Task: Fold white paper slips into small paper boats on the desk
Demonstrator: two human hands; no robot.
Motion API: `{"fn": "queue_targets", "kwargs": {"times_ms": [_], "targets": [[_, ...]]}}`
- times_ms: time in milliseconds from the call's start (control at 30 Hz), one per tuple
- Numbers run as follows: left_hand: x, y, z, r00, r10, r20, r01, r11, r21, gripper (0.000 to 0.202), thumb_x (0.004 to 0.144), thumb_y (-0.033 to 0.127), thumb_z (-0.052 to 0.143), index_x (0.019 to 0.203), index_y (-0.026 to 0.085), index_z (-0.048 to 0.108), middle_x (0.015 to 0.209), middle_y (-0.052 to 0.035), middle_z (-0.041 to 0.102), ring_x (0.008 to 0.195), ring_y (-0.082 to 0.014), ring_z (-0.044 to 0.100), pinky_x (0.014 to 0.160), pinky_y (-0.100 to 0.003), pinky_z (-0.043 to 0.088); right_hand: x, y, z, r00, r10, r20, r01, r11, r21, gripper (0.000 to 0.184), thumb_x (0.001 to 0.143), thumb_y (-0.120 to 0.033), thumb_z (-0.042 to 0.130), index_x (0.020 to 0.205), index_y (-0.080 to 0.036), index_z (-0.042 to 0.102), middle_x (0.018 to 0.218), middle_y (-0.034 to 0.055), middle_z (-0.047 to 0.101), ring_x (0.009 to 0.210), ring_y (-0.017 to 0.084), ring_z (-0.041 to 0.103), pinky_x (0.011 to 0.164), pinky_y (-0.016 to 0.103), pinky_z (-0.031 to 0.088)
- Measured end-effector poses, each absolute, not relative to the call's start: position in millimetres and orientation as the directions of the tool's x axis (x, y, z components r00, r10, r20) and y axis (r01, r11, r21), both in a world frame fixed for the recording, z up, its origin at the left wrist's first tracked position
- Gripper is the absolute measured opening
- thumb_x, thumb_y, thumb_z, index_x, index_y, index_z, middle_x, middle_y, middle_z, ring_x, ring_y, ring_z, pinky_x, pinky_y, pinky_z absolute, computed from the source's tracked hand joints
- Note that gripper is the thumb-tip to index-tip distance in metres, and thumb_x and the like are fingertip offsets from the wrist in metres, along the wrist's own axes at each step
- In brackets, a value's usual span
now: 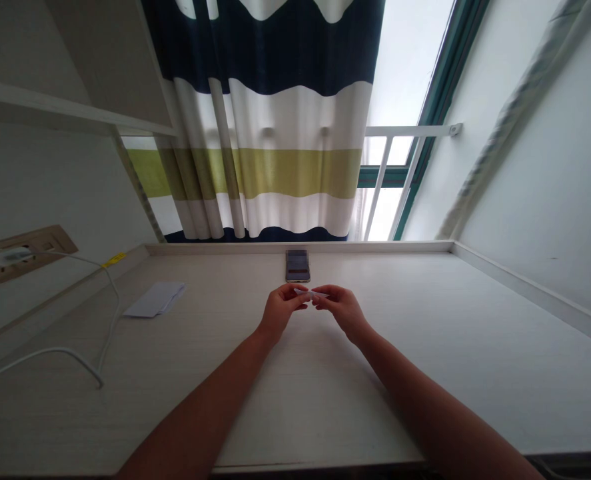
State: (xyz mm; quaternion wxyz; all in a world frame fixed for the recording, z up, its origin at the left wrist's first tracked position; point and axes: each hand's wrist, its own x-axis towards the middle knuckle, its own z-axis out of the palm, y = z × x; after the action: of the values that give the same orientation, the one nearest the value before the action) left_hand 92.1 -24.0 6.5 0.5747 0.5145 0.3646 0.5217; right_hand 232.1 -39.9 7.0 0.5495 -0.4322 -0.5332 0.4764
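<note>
Lettering on the yellow label (114,260), left, is too small to read. Left hand (278,308) and right hand (342,308), fingers curled, pinch a small white paper piece (302,292) (fingers partly cover it) mid-desk, just near of the phone (298,265); white sheets (154,300) lie left.

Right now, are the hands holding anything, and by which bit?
Yes, what looks like a small piece of white paper: the left hand pinches its left part, the right hand its right part.
</note>
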Motion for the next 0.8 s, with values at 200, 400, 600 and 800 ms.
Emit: {"fn": "queue_targets", "kwargs": {"times_ms": [200, 400, 600, 800], "targets": [[92.1, -23.4, 5.2, 0.195, 0.976, 0.098, -0.248, -0.048, 0.968, 0.026, 0.055, 0.024, 0.071, 0.076, 0.014, 0.061, 0.065, -0.0020, 0.064, 0.065, -0.0132, 0.060, 0.068, -0.029, 0.049, 232.3, -38.3, 4.6, -0.019, 0.981, 0.194, -0.060, 0.192, -0.980, 0.022, 0.058, -0.031, 0.068, 0.072, -0.015, 0.065, 0.057, 0.0011, 0.061, 0.057, 0.013, 0.055, 0.062, 0.030, 0.044], [91.6, -24.2, 4.4, 0.272, 0.959, 0.074, -0.194, -0.021, 0.981, 0.025, 0.057, 0.029, 0.070, 0.073, 0.012, 0.064, 0.066, -0.0044, 0.064, 0.067, -0.0145, 0.059, 0.070, -0.031, 0.049, 233.2, -39.0, 4.2, -0.019, 0.973, 0.229, -0.033, 0.229, -0.973, 0.019, 0.059, -0.030, 0.067, 0.071, -0.016, 0.063, 0.058, 0.0005, 0.060, 0.057, 0.013, 0.054, 0.059, 0.028, 0.043], [89.9, -22.8, 5.5, 0.267, 0.962, 0.058, -0.183, -0.008, 0.983, 0.022, 0.056, 0.030, 0.070, 0.066, 0.012, 0.064, 0.062, -0.0027, 0.060, 0.065, -0.0125, 0.056, 0.065, -0.027, 0.048, 233.1, -41.7, 6.9, -0.027, 0.973, 0.229, -0.026, 0.229, -0.973, 0.022, 0.060, -0.033, 0.066, 0.075, -0.017, 0.062, 0.062, 0.0011, 0.061, 0.061, 0.013, 0.055, 0.062, 0.028, 0.043], [89.2, -19.3, 2.3, 0.261, 0.964, 0.046, -0.207, 0.009, 0.978, 0.022, 0.055, 0.030, 0.070, 0.065, 0.011, 0.064, 0.061, -0.0028, 0.060, 0.059, -0.0105, 0.054, 0.065, -0.027, 0.046, 234.5, -37.9, 1.4, -0.050, 0.969, 0.240, -0.030, 0.239, -0.971, 0.025, 0.061, -0.035, 0.065, 0.075, -0.015, 0.063, 0.059, 0.0017, 0.061, 0.058, 0.013, 0.055, 0.061, 0.029, 0.043]]}}
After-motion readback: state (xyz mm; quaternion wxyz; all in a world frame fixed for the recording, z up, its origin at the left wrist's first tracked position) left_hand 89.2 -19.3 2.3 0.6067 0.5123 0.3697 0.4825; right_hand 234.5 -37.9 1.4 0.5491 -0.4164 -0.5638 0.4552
